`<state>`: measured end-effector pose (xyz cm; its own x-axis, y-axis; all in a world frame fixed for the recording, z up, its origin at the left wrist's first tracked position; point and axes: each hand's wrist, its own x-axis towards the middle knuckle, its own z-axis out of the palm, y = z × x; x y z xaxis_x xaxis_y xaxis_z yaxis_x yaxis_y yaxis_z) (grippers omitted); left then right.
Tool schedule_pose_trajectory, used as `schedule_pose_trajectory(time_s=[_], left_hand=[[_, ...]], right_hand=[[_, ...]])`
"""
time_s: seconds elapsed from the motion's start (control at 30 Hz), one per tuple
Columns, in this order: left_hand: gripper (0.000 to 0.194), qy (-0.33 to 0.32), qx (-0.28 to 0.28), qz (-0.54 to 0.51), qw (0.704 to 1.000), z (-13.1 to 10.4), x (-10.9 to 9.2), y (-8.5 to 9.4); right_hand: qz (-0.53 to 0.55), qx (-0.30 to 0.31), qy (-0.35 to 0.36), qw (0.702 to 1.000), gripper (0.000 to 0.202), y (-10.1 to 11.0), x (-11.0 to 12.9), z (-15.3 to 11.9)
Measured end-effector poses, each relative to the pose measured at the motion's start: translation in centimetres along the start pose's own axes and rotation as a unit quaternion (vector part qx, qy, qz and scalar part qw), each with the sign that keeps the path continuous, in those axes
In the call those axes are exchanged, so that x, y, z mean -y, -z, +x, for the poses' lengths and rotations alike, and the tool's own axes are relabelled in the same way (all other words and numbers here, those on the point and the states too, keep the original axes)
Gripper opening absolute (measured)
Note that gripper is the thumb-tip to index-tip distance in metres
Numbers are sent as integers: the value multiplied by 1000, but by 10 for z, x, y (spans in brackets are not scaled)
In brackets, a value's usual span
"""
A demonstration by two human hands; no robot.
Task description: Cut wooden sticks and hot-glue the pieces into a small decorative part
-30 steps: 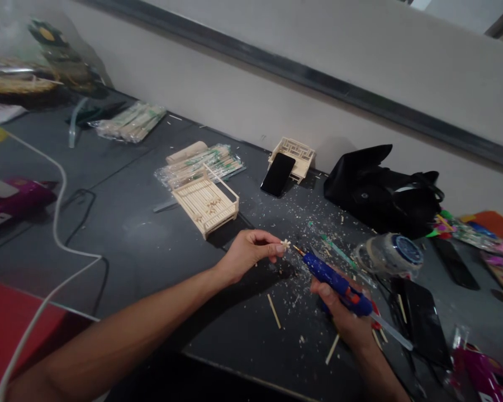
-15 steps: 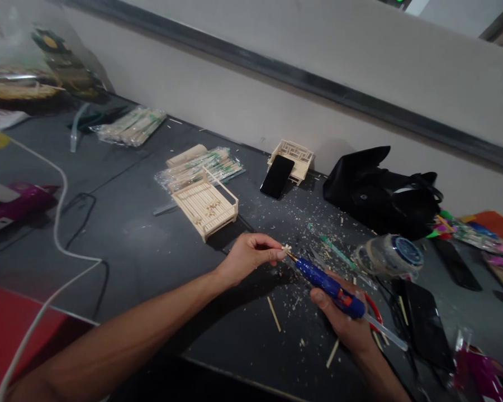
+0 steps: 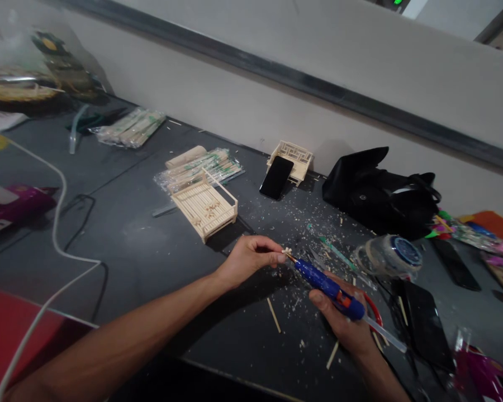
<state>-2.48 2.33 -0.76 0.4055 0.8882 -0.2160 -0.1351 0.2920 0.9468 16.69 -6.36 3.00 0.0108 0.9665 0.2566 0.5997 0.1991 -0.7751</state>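
Between thumb and forefinger, my left hand [image 3: 251, 258] pinches a small pale wooden piece [image 3: 286, 251] made of short bits. A blue hot glue gun [image 3: 324, 282] is gripped in my right hand [image 3: 346, 324], its metal tip at the wooden piece and a clear glue stick [image 3: 385, 333] poking out of its back. Whether the tip touches the piece, I cannot tell. Beyond my left hand stands a miniature bed frame [image 3: 205, 206] of thin wooden sticks, with several small stick pieces [image 3: 212, 209] lying on its slats.
Wood chips lie scattered over the dark table [image 3: 134, 268]. Bagged sticks [image 3: 209, 167], a phone [image 3: 276, 177] leaning on a miniature bench [image 3: 295, 159], a black bag [image 3: 377, 192] and a jar [image 3: 389, 255] stand behind. A purple glue gun [image 3: 17, 206] lies at left, beside a white cable [image 3: 58, 223].
Both hands keep nearly the same pose. The small wooden piece at the glue gun's tip sits slightly lower and looks a little turned; the view has shifted slightly.
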Motion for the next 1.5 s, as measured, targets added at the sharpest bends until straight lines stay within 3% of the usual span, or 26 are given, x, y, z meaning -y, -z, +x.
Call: schedule_pose_trajectory(time_s=[0.43,0.77,1.2,1.5], left_hand=[[10,-6,-5,-23,1000,-1,-4,-2],[11,-22,-13,-19,999,0,0,0],[16,-16,-8,26,999,0,2,0],[14,-21,-15,-5,1000,0,1,-1]], right_hand=[[-38,1,10,999,43,1,0,1],[-39,16,74,996,38,0,-2,1],[-44,-8,65,997,44,-1,-2,1],[-53,-3,37,998,42,0,-1,1]])
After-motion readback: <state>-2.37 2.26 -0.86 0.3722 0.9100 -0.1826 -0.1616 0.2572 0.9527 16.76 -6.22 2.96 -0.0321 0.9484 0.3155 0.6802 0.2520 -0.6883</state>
